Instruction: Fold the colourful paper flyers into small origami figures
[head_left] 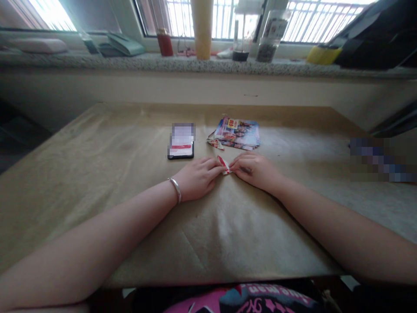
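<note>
Between my two hands lies a small folded piece of paper, white with red print, close to the tabletop. My left hand, with a silver bangle at the wrist, pinches its left side. The fingertips of my right hand close on its right corner. Just beyond, another folded paper piece with similar print rests against a stack of colourful printed sheets. To the left of the stack a phone lies face up, its screen lit and partly blurred.
A brown cloth covers the table. Behind it, a granite windowsill holds a red jar, a tall yellow cylinder, clear containers, a green folded case and a dark bag. A blurred item lies at the right.
</note>
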### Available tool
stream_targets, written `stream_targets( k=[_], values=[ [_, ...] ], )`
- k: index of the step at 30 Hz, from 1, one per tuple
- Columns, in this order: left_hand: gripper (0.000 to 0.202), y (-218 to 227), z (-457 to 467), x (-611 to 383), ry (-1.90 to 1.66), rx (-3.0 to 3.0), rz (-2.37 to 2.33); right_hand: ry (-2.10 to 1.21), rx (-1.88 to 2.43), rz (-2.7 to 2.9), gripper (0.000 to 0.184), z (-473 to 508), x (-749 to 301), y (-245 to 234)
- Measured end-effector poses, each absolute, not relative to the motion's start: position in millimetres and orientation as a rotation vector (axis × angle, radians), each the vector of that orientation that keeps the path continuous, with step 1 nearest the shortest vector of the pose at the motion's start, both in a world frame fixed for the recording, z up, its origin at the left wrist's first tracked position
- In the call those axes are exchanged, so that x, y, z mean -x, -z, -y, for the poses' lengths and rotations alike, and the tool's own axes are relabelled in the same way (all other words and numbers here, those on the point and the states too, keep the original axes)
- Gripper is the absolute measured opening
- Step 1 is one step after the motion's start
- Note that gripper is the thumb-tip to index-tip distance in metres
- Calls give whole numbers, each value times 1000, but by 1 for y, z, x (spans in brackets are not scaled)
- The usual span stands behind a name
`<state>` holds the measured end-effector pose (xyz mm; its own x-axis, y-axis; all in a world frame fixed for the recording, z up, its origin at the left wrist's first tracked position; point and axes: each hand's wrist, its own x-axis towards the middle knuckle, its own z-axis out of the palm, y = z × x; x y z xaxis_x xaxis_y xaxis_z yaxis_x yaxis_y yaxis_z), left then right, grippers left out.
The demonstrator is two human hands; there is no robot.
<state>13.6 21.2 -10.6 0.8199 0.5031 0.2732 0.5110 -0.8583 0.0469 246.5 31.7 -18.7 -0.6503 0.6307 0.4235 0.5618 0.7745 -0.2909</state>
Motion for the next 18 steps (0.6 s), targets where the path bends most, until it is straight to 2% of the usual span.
stream_targets(
  k=[11,18],
  values=[
    [23,14,-26,-13,524,2913,884,-6,1077,2481,15,-31,-238,17],
    [19,11,-24,-11,492,2807,900,-45,993,2501,17,-23,-238,12]
  ],
)
